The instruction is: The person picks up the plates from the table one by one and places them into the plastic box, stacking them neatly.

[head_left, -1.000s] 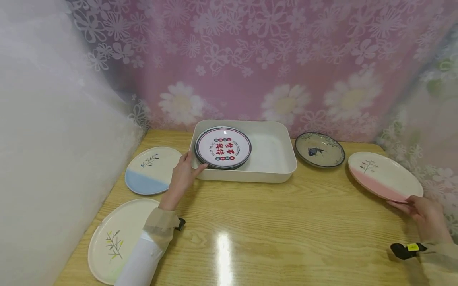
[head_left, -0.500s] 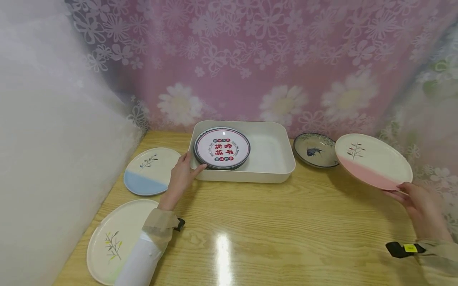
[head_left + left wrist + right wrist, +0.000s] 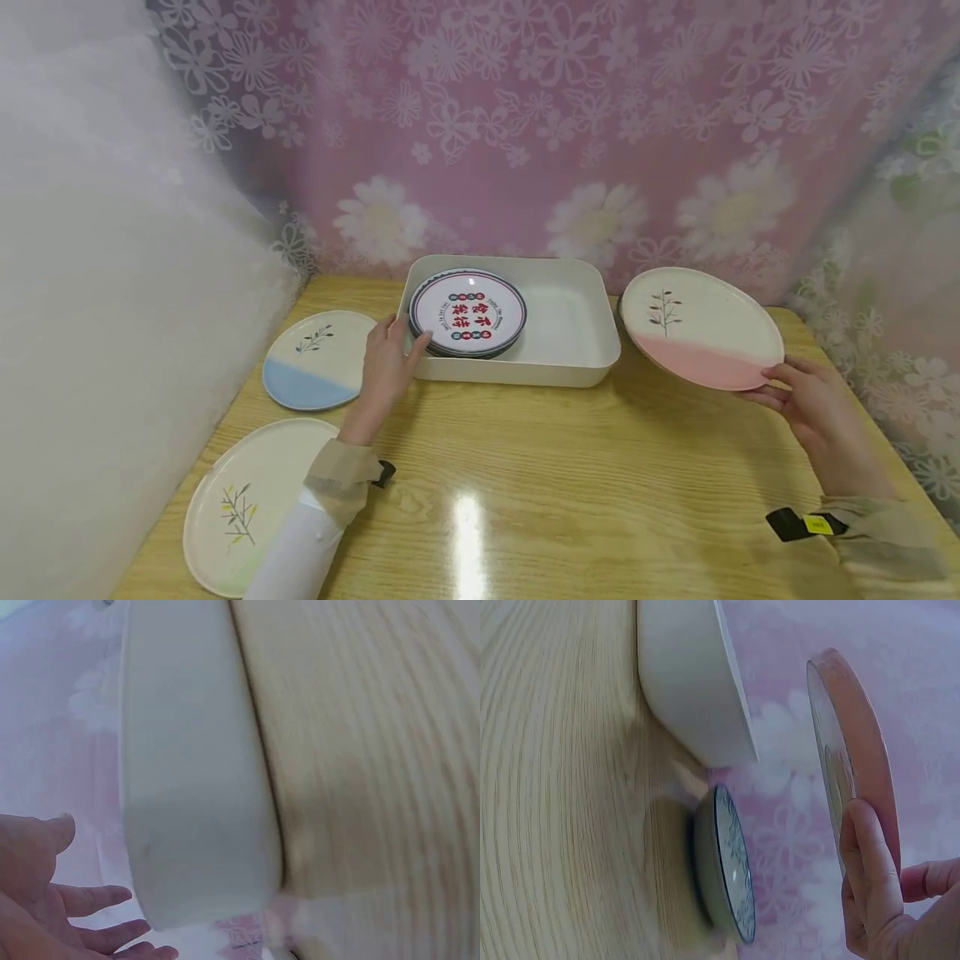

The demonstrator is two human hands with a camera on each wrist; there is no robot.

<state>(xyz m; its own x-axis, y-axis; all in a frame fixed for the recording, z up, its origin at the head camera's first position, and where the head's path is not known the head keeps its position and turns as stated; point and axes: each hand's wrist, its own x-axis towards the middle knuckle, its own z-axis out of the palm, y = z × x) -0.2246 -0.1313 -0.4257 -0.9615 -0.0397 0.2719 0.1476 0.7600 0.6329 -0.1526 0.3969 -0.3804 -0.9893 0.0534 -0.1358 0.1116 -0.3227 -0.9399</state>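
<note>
My right hand (image 3: 806,396) pinches the near right edge of a cream-and-pink plate (image 3: 701,325) with a twig drawing, thumb on top and fingers underneath. The right wrist view shows that plate raised over a patterned dish (image 3: 733,870) on the table; in the head view it hides nearly all of the dish. My left hand (image 3: 388,367) is at the front left corner of a white rectangular bin (image 3: 513,372), its fingers extended in the left wrist view. Inside the bin's left half lies a stack of round plates, the top plate (image 3: 468,312) white with red lettering.
On the left of the wooden table (image 3: 570,483) lie a cream-and-blue plate (image 3: 318,358) and a larger cream plate (image 3: 240,508), partly covered by my left sleeve. A pink floral curtain (image 3: 495,158) hangs behind the bin, and a pale sheet (image 3: 112,275) borders the left side.
My right hand has lifted the cream-and-pink plate and carried it left, from beside the patterned dish to over it. The left hand stays at the bin's corner.
</note>
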